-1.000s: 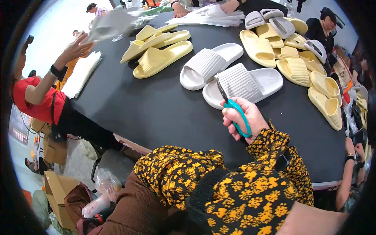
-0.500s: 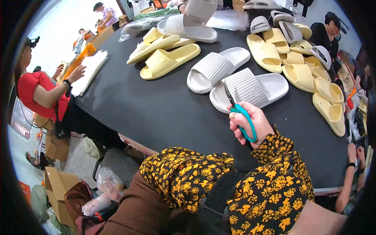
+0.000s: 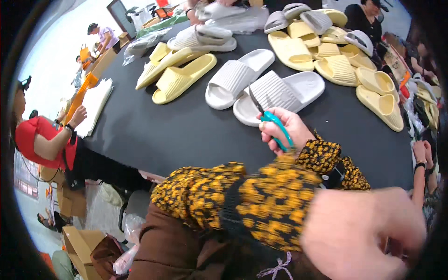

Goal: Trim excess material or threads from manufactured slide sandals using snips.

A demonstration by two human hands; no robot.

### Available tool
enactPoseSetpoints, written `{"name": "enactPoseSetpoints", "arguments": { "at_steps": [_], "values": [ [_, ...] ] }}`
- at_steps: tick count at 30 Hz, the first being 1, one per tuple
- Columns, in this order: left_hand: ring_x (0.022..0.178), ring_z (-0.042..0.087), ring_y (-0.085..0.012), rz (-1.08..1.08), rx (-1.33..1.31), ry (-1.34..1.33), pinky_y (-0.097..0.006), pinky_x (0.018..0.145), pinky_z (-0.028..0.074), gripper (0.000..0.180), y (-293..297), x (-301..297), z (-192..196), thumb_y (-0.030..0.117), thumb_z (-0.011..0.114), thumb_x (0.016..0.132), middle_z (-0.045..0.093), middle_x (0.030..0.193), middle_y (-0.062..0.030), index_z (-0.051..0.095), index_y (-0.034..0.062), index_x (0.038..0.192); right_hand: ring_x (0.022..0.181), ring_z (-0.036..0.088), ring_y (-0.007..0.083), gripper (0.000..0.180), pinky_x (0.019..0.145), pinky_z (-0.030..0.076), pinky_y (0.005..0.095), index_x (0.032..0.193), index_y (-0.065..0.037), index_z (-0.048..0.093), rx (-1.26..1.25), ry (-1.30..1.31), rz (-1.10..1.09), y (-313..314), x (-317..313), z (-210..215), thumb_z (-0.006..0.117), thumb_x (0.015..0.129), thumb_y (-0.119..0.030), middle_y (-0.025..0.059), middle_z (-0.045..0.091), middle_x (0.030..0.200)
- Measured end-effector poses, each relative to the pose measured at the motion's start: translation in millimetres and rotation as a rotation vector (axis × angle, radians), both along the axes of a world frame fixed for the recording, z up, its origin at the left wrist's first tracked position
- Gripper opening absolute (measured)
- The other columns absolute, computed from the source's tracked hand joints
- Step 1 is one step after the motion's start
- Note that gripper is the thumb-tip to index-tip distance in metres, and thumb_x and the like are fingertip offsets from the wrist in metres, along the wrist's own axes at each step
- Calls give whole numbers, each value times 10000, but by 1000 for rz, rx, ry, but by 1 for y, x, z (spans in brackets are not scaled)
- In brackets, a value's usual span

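Note:
My right hand [image 3: 289,128] is closed around the teal handles of a pair of scissors [image 3: 275,125]. The dark blades point up and to the left, over the near end of a light grey slide slipper [image 3: 275,95]. Next to it on the left lies another grey slipper [image 3: 240,79] with a ribbed strap. My left arm crosses low in front of my body, so my left hand [image 3: 364,233] appears at the lower right, near the camera. Its fingers are curled but smeared by motion, and what they hold, if anything, cannot be made out.
Yellow slippers [image 3: 184,79] lie left of the grey pair; a pile of yellow and grey slippers [image 3: 336,70] lies right on the black table [image 3: 154,135]. A co-worker in red [image 3: 46,140] stands left by white sheets [image 3: 95,107]. Plastic bags [image 3: 242,21] lie at the far side.
My left hand has come into view at the lower right. The slippers and the scissors sit further left in the picture. At the far side, the raised grey slipper is now lower.

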State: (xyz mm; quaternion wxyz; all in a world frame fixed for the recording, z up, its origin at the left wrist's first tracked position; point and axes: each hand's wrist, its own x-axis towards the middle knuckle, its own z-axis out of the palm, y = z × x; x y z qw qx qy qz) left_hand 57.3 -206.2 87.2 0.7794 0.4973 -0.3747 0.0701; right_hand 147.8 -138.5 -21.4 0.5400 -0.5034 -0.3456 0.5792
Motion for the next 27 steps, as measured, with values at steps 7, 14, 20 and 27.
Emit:
{"name": "enactPoseSetpoints", "arguments": {
  "at_steps": [7,14,20,27],
  "values": [
    [842,604,-316,534,62,472,-392,797,473,222,125,-43,-17,144,469,876,594,960,-265,545,-43,969,691,565,80,383,606,468,239,1112,22,473,480,-306,-369,1,23,-10,632,786,-99,79,613,795],
    [730,571,-142,1256,104,933,-258,629,485,302,260,-87,-78,162,519,855,586,916,-92,490,-16,1097,737,626,272,385,648,480,326,1093,-48,502,500,-829,-612,-2,44,1,655,765,-182,158,614,808],
    [674,536,-113,1389,270,1024,-245,549,471,351,277,-79,-103,211,554,830,563,880,-53,497,2,1106,751,584,205,375,672,473,303,1101,-50,495,458,-933,-636,7,41,-2,649,770,-137,130,614,829],
    [545,508,-98,1377,476,1113,-219,465,434,418,298,-74,-116,212,591,774,551,759,-49,518,-70,1073,786,599,212,380,688,474,316,1099,-55,497,466,-1030,-684,5,52,-9,649,756,-119,135,623,876]
  ]
}}
